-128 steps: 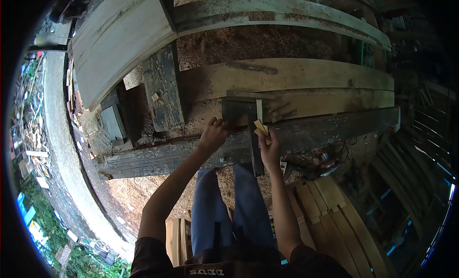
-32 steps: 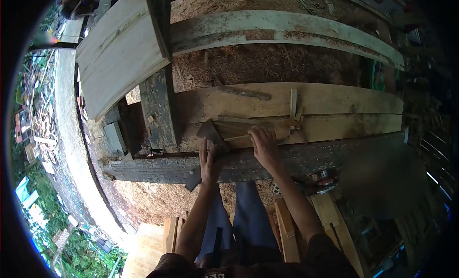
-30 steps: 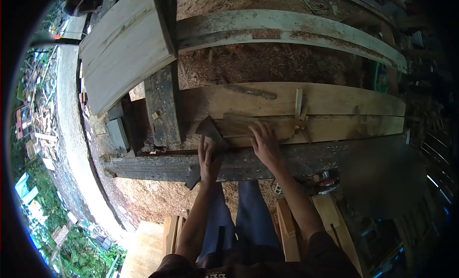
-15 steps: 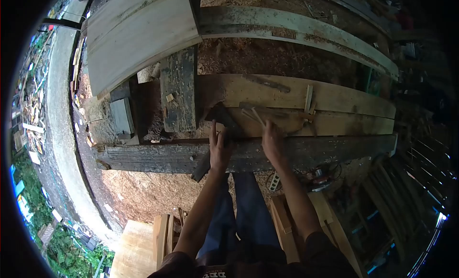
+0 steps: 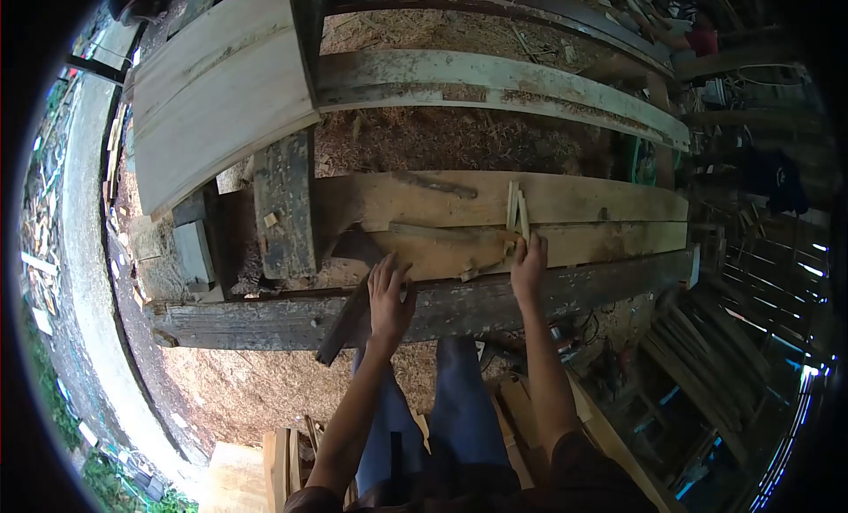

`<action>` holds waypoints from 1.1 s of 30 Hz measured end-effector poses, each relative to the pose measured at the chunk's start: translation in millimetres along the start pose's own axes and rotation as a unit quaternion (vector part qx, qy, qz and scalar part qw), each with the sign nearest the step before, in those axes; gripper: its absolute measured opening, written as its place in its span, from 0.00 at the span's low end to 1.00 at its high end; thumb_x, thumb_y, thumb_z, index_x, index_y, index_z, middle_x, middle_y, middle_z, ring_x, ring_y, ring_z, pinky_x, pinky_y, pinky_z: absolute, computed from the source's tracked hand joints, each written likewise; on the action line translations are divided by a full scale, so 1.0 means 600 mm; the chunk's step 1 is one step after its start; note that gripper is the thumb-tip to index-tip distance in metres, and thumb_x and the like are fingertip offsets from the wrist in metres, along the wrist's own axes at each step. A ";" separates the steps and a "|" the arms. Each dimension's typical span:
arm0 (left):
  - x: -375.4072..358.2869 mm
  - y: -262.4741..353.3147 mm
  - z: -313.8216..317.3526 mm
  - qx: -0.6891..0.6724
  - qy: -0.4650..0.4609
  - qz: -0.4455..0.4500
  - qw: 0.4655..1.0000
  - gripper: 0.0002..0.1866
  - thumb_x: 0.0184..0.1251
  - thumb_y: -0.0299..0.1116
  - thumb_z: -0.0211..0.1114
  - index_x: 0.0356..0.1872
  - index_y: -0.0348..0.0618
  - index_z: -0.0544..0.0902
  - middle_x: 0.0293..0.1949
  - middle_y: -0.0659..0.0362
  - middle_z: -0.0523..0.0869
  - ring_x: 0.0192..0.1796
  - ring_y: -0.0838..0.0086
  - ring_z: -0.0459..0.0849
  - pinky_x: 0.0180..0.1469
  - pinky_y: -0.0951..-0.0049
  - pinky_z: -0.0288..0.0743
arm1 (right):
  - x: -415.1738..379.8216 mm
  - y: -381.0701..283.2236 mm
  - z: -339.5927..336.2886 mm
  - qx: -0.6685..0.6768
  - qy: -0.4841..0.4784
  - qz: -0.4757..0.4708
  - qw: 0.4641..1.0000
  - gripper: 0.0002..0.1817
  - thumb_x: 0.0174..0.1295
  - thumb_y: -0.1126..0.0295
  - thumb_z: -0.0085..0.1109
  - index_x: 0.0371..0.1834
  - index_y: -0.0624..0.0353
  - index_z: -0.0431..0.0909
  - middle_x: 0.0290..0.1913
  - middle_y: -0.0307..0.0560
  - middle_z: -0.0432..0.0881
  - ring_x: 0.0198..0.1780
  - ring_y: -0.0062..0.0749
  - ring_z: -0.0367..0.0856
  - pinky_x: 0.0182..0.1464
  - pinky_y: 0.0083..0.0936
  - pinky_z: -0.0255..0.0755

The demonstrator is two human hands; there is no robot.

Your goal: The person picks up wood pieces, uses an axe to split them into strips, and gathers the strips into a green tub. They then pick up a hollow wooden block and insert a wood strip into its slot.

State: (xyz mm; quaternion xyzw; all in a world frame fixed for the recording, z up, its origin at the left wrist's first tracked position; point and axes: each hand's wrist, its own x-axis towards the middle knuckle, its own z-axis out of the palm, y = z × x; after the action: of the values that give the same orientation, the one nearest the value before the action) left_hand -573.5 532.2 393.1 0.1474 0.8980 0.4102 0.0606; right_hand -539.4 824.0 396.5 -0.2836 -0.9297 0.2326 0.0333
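Observation:
My right hand (image 5: 528, 264) is closed in a pinch around the lower end of thin wooden sticks (image 5: 523, 215). These lie over the pale planks, right beside another thin upright strip (image 5: 511, 202). Fingers loosely spread, my left hand (image 5: 389, 299) hovers at the near edge of the planks. Just left of it, a dark wooden bar (image 5: 340, 323) slants across the weathered beam (image 5: 247, 326). A dark flat piece (image 5: 358, 245) sits at the bar's upper end. Between the hands and farther back, a grey wood strip (image 5: 428, 231) rests on the lower plank (image 5: 618, 241).
A wide pale panel (image 5: 221, 89) covers the back left, near a paint-flecked short board (image 5: 284, 204). Behind the planks runs a whitish rail (image 5: 495, 76). Wood shavings (image 5: 238, 380) cover the ground. Power tools sit below the beam on the right; another person's arm (image 5: 658, 36) shows at upper right.
My right hand has carried the thin sticks rightward along the planks to the upright strip. My left hand has spread its fingers near the dark bar. The whole view has shifted.

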 end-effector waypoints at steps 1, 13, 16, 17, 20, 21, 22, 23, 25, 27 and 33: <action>0.008 0.009 0.016 0.003 0.003 -0.004 1.000 0.20 0.66 0.24 0.67 0.60 0.45 0.80 0.71 0.45 0.73 0.72 0.46 0.72 0.73 0.45 0.66 | 0.026 0.005 -0.005 -0.008 0.003 -0.002 1.000 0.17 0.81 0.69 0.48 0.67 0.66 0.69 0.50 0.64 0.74 0.50 0.64 0.78 0.48 0.54 0.74; 0.116 0.104 0.160 -0.033 0.097 -0.161 0.982 0.22 0.73 0.25 0.62 0.67 0.39 0.76 0.75 0.35 0.68 0.71 0.38 0.73 0.66 0.49 0.74 | 0.066 -0.091 0.055 -0.021 -0.052 -0.086 0.995 0.34 0.71 0.76 0.56 0.81 0.62 0.59 0.69 0.63 0.70 0.72 0.59 0.69 0.69 0.56 0.68; 0.125 0.087 0.175 -0.067 0.146 -0.169 0.972 0.22 0.73 0.26 0.63 0.67 0.37 0.76 0.71 0.36 0.72 0.69 0.39 0.75 0.65 0.50 0.74 | 0.098 -0.114 0.052 -0.011 -0.065 -0.161 0.985 0.34 0.69 0.72 0.60 0.79 0.60 0.63 0.68 0.60 0.73 0.71 0.53 0.71 0.74 0.57 0.61; 0.124 0.087 0.175 -0.063 0.149 -0.173 0.972 0.22 0.73 0.26 0.63 0.67 0.37 0.76 0.71 0.36 0.72 0.69 0.39 0.75 0.65 0.50 0.74 | 0.116 -0.123 0.060 0.044 -0.070 -0.212 0.974 0.33 0.68 0.71 0.62 0.77 0.59 0.66 0.67 0.57 0.74 0.69 0.49 0.73 0.76 0.58 0.58; 0.127 0.106 0.166 -0.056 0.144 -0.202 0.967 0.23 0.73 0.26 0.63 0.66 0.34 0.75 0.63 0.38 0.77 0.64 0.41 0.78 0.63 0.51 0.75 | 0.154 -0.138 0.104 -0.068 -0.100 -0.275 0.954 0.25 0.68 0.69 0.63 0.69 0.57 0.75 0.62 0.53 0.76 0.63 0.46 0.76 0.71 0.54 0.61; 0.124 0.107 0.168 -0.048 0.127 -0.233 0.963 0.22 0.72 0.25 0.64 0.66 0.34 0.75 0.60 0.40 0.78 0.62 0.43 0.78 0.63 0.51 0.75 | 0.158 -0.138 0.115 -0.066 -0.101 -0.278 0.953 0.25 0.68 0.69 0.63 0.69 0.57 0.75 0.62 0.53 0.76 0.63 0.46 0.76 0.71 0.54 0.61; 0.123 0.107 0.169 -0.042 0.110 -0.263 0.958 0.22 0.71 0.25 0.64 0.65 0.34 0.76 0.57 0.41 0.79 0.61 0.44 0.79 0.62 0.52 0.74 | 0.161 -0.137 0.124 -0.079 -0.111 -0.274 0.952 0.22 0.68 0.68 0.64 0.65 0.57 0.76 0.58 0.52 0.77 0.61 0.46 0.76 0.68 0.52 0.63; 0.121 0.103 0.167 -0.044 0.115 -0.266 0.956 0.22 0.71 0.25 0.64 0.65 0.34 0.76 0.57 0.41 0.79 0.61 0.44 0.79 0.62 0.52 0.74 | 0.163 -0.133 0.130 -0.093 -0.122 -0.269 0.951 0.18 0.68 0.68 0.64 0.60 0.58 0.78 0.54 0.51 0.78 0.58 0.45 0.77 0.65 0.51 0.65; 0.117 0.093 0.169 -0.021 0.130 -0.224 0.966 0.22 0.68 0.24 0.66 0.64 0.35 0.78 0.54 0.43 0.83 0.54 0.50 0.84 0.56 0.56 0.78 | 0.150 -0.119 0.126 -0.065 -0.090 -0.273 0.956 0.16 0.68 0.68 0.65 0.57 0.58 0.78 0.51 0.50 0.79 0.57 0.45 0.77 0.63 0.50 0.66; 0.116 0.085 0.170 -0.084 0.158 -0.235 0.955 0.21 0.68 0.24 0.67 0.62 0.34 0.79 0.52 0.44 0.85 0.51 0.56 0.86 0.54 0.60 0.80 | 0.137 -0.105 0.119 -0.037 -0.059 -0.271 0.960 0.14 0.68 0.67 0.65 0.54 0.58 0.79 0.48 0.49 0.80 0.56 0.45 0.77 0.61 0.48 0.67; 0.116 0.071 0.154 -0.259 0.221 -0.317 0.885 0.19 0.72 0.26 0.69 0.60 0.31 0.81 0.45 0.51 0.91 0.46 0.75 0.88 0.49 0.71 0.83 | 0.107 -0.112 0.107 0.056 -0.072 -0.236 0.967 0.09 0.72 0.68 0.63 0.49 0.60 0.79 0.43 0.47 0.83 0.52 0.43 0.81 0.56 0.42 0.72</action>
State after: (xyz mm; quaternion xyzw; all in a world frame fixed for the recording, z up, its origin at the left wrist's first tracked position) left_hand -609.3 647.0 365.4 -0.2604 0.7489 0.6089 0.0230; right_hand -640.1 783.2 364.9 -0.0364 -0.9556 0.2900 0.0365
